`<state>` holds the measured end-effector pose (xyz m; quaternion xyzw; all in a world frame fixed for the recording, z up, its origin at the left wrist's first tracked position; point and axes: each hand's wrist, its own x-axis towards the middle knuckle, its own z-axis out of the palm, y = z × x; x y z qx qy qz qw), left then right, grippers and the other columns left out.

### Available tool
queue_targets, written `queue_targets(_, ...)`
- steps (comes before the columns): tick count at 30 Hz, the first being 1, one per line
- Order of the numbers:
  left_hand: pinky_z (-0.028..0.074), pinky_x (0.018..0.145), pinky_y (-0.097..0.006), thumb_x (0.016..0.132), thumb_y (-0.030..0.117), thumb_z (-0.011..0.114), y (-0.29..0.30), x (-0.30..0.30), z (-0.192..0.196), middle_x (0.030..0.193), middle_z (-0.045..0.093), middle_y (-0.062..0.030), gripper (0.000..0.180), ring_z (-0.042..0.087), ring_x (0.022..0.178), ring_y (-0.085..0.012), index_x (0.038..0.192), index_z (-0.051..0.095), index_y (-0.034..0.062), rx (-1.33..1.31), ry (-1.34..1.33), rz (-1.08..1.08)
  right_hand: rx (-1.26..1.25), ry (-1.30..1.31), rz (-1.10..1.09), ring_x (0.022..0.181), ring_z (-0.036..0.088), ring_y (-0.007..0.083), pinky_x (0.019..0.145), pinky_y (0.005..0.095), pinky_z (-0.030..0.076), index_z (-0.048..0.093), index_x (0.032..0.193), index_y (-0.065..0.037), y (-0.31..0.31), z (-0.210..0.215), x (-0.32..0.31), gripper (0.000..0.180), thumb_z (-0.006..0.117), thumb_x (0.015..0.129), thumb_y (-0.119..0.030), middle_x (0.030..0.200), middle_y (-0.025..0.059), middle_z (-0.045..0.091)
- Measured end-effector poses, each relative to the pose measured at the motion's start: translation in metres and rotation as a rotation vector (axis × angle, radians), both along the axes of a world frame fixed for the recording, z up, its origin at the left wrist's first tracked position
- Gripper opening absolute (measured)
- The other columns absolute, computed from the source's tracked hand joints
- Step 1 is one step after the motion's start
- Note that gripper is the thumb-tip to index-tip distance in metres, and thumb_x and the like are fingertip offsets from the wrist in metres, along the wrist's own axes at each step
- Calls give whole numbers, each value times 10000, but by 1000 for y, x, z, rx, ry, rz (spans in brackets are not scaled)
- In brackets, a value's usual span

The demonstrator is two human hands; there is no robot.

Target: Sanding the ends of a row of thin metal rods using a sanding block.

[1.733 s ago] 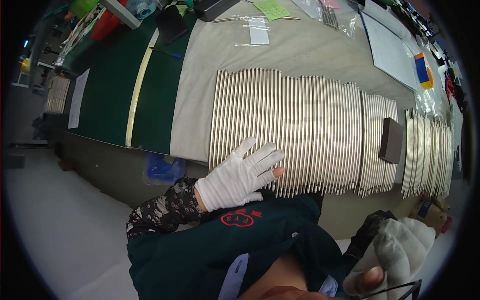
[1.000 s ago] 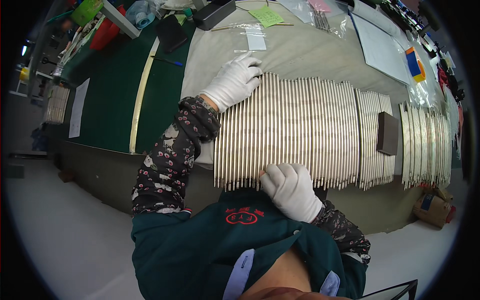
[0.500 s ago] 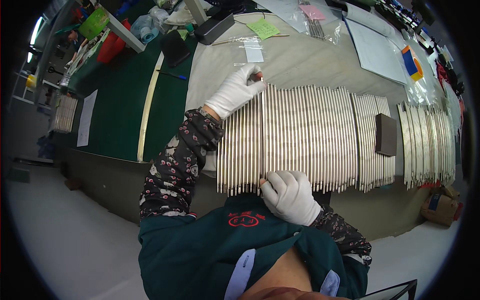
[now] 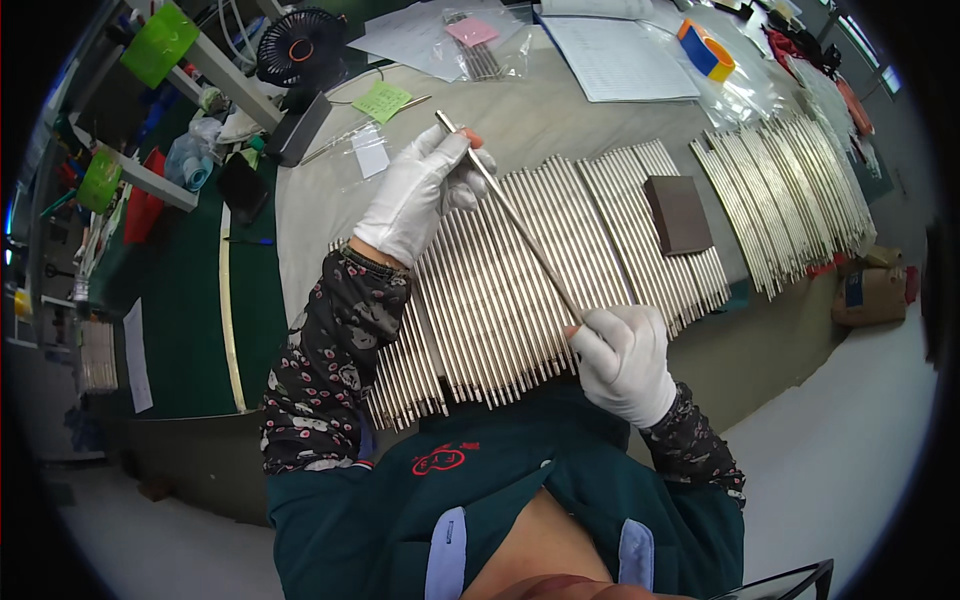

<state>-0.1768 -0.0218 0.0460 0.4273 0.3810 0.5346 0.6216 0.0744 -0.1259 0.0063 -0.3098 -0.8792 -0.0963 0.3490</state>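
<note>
A slender metal rod (image 4: 520,226) slants across the rows, lifted above them, its far end up by my left hand and its near end at my right. My left hand (image 4: 412,190), in a white glove, pinches it close to the far tip. The white-gloved right hand (image 4: 628,362) is closed round the lower end, which its fingers hide. Beneath lie many similar metal rods (image 4: 490,300) side by side, with a gap in the row towards the left. On the rods to the right rests a dark brown block (image 4: 680,216).
Another batch of rods (image 4: 785,205) lies at the far right. Behind are an open notebook (image 4: 618,58), an orange-and-blue tape roll (image 4: 706,50), a green note (image 4: 381,101) and a small black fan (image 4: 302,48). A cardboard box (image 4: 868,290) is beyond the right edge.
One rod has come up out of the row, now held slanted between both hands. My right hand has moved right, and the view has turned rightward.
</note>
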Motion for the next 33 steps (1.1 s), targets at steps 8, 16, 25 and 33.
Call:
queue_targets(8,508,565,-212,990,205,500,35,90,4,867,621,-113,185,598,643,-109,1018,501,22,16,33,-109,-54,94,-292,816,583,237,691,357,454,569,987,-98,-7,-12,59,353,627,676,60,982,35,598)
queue_targets(16,500,557,-230,986,189,499,44,119,12,856,606,-120,167,564,630,-119,998,500,23,95,24,-32,-246,209,-584,868,596,361,748,420,486,566,1128,42,54,31,96,542,733,690,-229,1052,194,591)
queue_targets(25,493,535,-214,988,188,497,43,126,17,848,602,-99,154,572,640,-111,997,517,35,43,32,-78,-322,417,-612,922,628,350,837,423,489,547,1205,84,71,29,106,629,668,669,-221,1011,254,634)
queue_targets(33,541,580,-255,998,172,463,77,213,-12,861,608,-123,154,590,638,-136,995,489,20,-13,-47,-54,-177,417,-816,942,615,370,876,397,487,541,1182,123,49,28,181,611,675,642,-131,1052,263,621)
